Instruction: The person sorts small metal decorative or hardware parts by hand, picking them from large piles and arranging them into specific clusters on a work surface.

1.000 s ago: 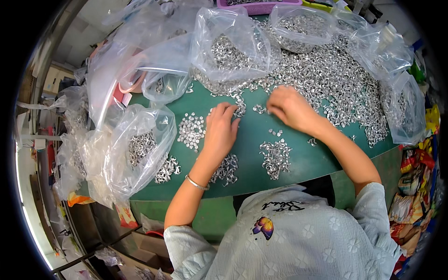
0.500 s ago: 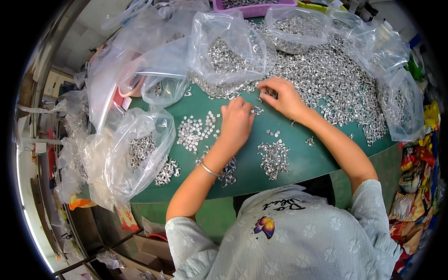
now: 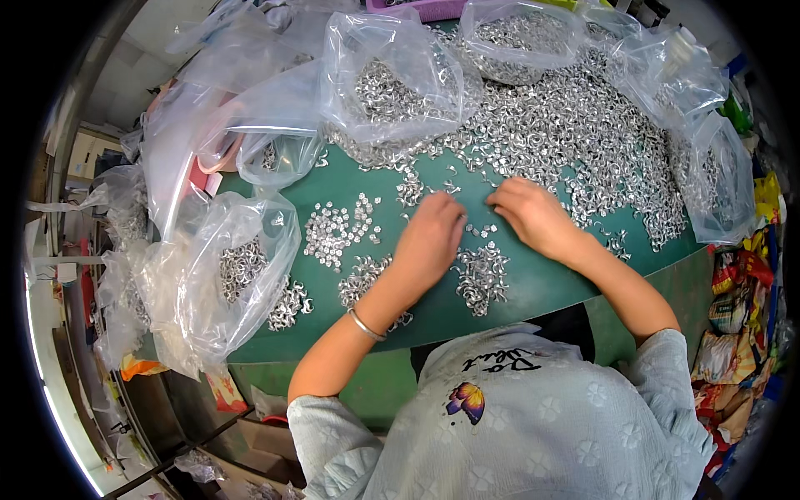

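The purple tray [image 3: 425, 8] is cut off at the top edge; both hands' fingertips are hidden.

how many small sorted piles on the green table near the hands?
4: pile far left, pile under left forearm, pile between the arms, pile by the bag. More may be hidden.

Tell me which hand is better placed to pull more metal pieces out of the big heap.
Right. The right hand lies at the edge of the big heap of metal pieces; the left hand sits farther out, among the small sorted piles.

Green worktable [image 3: 533, 292], cluttered floor [image 3: 208, 392] w/ boxes.
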Available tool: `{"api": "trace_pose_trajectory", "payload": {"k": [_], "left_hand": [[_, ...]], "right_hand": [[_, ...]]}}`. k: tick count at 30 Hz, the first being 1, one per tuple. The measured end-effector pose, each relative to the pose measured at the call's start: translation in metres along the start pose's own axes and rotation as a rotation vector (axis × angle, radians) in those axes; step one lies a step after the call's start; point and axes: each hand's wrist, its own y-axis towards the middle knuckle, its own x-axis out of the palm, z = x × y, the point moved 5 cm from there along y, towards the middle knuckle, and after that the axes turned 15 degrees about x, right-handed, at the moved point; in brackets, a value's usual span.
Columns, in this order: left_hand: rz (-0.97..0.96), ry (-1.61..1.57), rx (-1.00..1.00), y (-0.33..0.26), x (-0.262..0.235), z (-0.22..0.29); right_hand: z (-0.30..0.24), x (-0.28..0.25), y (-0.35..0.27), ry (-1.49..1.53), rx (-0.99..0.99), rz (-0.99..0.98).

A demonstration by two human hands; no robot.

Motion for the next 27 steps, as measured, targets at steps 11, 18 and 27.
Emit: {"api": "trace_pose_trajectory", "payload": {"k": [11,18,27], "left_hand": [[-0.101,-0.062,0.009,-0.009,0.006,0.015],[-0.168,-0.110,0.002,-0.003,0.015,0.008],[-0.163,-0.134,-0.008,0.001,0.019,0.003]], "right_hand": [[-0.013,0.003,-0.014,-0.113,-0.053,-0.080],[-0.014,0.007,-0.013,-0.095,-0.053,-0.103],[-0.017,0.006,-0.007,-0.131,-0.072,-0.134]]}}
